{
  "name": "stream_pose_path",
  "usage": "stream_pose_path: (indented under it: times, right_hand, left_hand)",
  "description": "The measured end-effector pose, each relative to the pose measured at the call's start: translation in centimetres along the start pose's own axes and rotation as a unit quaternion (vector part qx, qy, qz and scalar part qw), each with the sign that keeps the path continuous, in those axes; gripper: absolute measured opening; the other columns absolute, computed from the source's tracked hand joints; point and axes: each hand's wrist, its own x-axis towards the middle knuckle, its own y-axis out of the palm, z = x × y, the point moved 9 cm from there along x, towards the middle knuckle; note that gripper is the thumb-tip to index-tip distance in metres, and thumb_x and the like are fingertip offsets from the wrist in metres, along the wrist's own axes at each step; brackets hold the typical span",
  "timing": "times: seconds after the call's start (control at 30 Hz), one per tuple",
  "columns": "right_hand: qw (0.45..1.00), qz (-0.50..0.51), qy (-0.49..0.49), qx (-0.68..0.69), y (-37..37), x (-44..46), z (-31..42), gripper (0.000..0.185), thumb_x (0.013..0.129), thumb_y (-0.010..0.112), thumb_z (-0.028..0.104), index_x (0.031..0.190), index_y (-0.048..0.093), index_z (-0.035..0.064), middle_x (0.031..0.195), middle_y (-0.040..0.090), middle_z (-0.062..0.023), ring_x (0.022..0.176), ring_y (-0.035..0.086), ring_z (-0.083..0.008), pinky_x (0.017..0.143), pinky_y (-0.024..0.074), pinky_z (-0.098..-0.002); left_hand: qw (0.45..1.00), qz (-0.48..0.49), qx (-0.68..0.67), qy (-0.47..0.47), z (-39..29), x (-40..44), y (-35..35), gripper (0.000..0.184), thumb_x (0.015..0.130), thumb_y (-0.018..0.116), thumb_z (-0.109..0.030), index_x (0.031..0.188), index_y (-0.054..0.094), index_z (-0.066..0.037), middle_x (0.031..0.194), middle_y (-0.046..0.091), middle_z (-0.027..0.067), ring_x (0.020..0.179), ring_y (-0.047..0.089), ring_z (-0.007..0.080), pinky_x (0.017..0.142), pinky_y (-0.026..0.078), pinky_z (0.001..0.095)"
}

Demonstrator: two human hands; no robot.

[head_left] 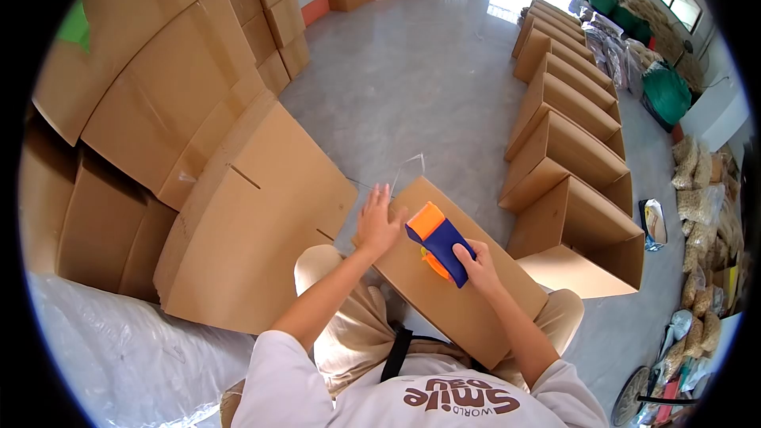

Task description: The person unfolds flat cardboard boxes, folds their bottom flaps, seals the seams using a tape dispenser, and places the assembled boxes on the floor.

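Observation:
A cardboard box [452, 313] lies across my knees, its long brown side facing up. My right hand [479, 268] grips a dark blue and orange tape dispenser [445, 247] over the upper middle of this box; whether the dispenser touches the cardboard I cannot tell. At the box's far left edge is my left hand [379, 222], fingers stretched out and thumb apart, holding nothing. It rests on or just above the cardboard. Right beside it on the left stands a stack of flat folded cartons [265, 222].
Open cardboard boxes [567, 222] form a row along the right. Tall stacked cartons [170, 87] rise at the left, above clear plastic wrapping [119, 357]. Filled bags [694, 198] line the far right, near a small open container [652, 223]. Grey floor [412, 71] stretches ahead.

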Motion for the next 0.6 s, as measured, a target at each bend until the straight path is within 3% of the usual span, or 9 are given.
stream_pose_path:
  times: [0.03,0.07,0.1,0.13,0.17,0.23,0.37,0.43,0.6]
  right_hand:
    - [1.000,-0.001,-0.009,0.009,-0.3,0.0,0.1,0.031,0.092,0.055,0.026,0.094,0.062,-0.0038,0.066,0.059,-0.0030,0.051,0.055,-0.0072,0.046,0.0424,-0.0198]
    - [1.000,-0.003,-0.010,0.007,-0.5,-0.1,0.0,0.031,0.092,0.055,0.026,0.094,0.062,-0.0038,0.066,0.059,-0.0030,0.051,0.055,-0.0072,0.046,0.0424,-0.0198]
    - [1.000,-0.001,-0.007,0.014,-0.3,-0.3,0.1,0.030,0.092,0.055,0.025,0.094,0.062,-0.0038,0.066,0.059,-0.0029,0.051,0.055,-0.0072,0.046,0.0425,-0.0197]
    - [1.000,0.001,-0.004,0.021,-0.1,-0.4,0.2,0.030,0.092,0.054,0.025,0.095,0.061,-0.0038,0.066,0.059,-0.0027,0.051,0.055,-0.0073,0.046,0.0427,-0.0196]
    - [1.000,0.002,-0.002,0.021,-0.1,-0.4,0.0,0.030,0.092,0.054,0.025,0.095,0.061,-0.0038,0.066,0.059,-0.0027,0.051,0.055,-0.0073,0.046,0.0427,-0.0196]
    - [0.999,0.007,-0.020,0.025,0.0,-0.2,0.2,0.029,0.092,0.054,0.024,0.095,0.061,-0.0038,0.066,0.059,-0.0025,0.050,0.055,-0.0075,0.047,0.0430,-0.0193]
    - [1.000,0.006,-0.004,0.019,0.4,-0.3,1.1,0.027,0.092,0.054,0.023,0.096,0.061,-0.0035,0.067,0.059,-0.0027,0.051,0.055,-0.0069,0.047,0.0430,-0.0191]
    - [1.000,-0.001,0.025,0.015,0.7,-0.2,1.3,0.027,0.090,0.058,0.023,0.094,0.062,-0.0035,0.068,0.059,-0.0027,0.055,0.054,-0.0066,0.051,0.0428,-0.0205]
    - [0.989,-0.030,-0.047,-0.139,-0.9,-1.2,2.0,0.029,0.085,0.064,0.025,0.091,0.062,-0.0040,0.068,0.058,-0.0025,0.060,0.051,-0.0068,0.055,0.0418,-0.0232]
  left_hand:
    - [0.992,-0.111,-0.052,0.004,0.0,0.2,-1.6,0.049,0.086,0.057,-0.041,0.116,0.056,-0.002,0.121,0.055,0.0172,0.098,0.060,0.0291,0.081,0.048,0.0363]
    - [0.992,-0.111,-0.054,0.005,0.6,0.5,-1.8,0.049,0.086,0.057,-0.041,0.116,0.056,-0.002,0.121,0.055,0.0172,0.098,0.060,0.0291,0.081,0.048,0.0363]
    - [0.952,0.053,-0.264,-0.146,2.3,0.9,-0.6,0.044,0.087,0.056,-0.043,0.104,0.059,-0.003,0.105,0.060,0.0122,0.085,0.060,0.0229,0.073,0.048,0.0320]
    - [0.821,0.211,-0.448,-0.284,1.8,-0.5,1.3,0.043,0.088,0.055,-0.046,0.092,0.062,-0.004,0.088,0.064,0.0072,0.072,0.060,0.0167,0.065,0.048,0.0276]
    - [0.820,0.212,-0.448,-0.286,1.0,-0.4,0.2,0.043,0.088,0.055,-0.046,0.092,0.062,-0.004,0.088,0.064,0.0072,0.072,0.060,0.0167,0.065,0.048,0.0276]
    - [0.584,0.376,-0.614,-0.376,-2.8,-3.0,1.8,0.033,0.090,0.057,-0.039,0.080,0.062,-0.009,0.065,0.056,-0.0027,0.059,0.051,0.0076,0.056,0.043,0.0232]
    - [0.592,0.347,-0.645,-0.336,-3.4,-2.2,3.1,0.033,0.085,0.065,-0.036,0.076,0.062,-0.005,0.066,0.058,-0.0017,0.054,0.050,0.0068,0.049,0.040,0.0209]
    - [0.677,0.309,-0.589,-0.315,-1.7,-1.3,3.6,0.020,0.083,0.069,-0.023,0.078,0.062,-0.005,0.064,0.057,-0.0015,0.053,0.049,0.0061,0.048,0.040,0.0215]
    - [0.844,0.206,-0.438,-0.229,7.9,5.3,2.9,0.012,0.079,0.070,-0.014,0.075,0.062,-0.005,0.061,0.055,-0.0018,0.051,0.047,0.0055,0.045,0.036,0.0220]
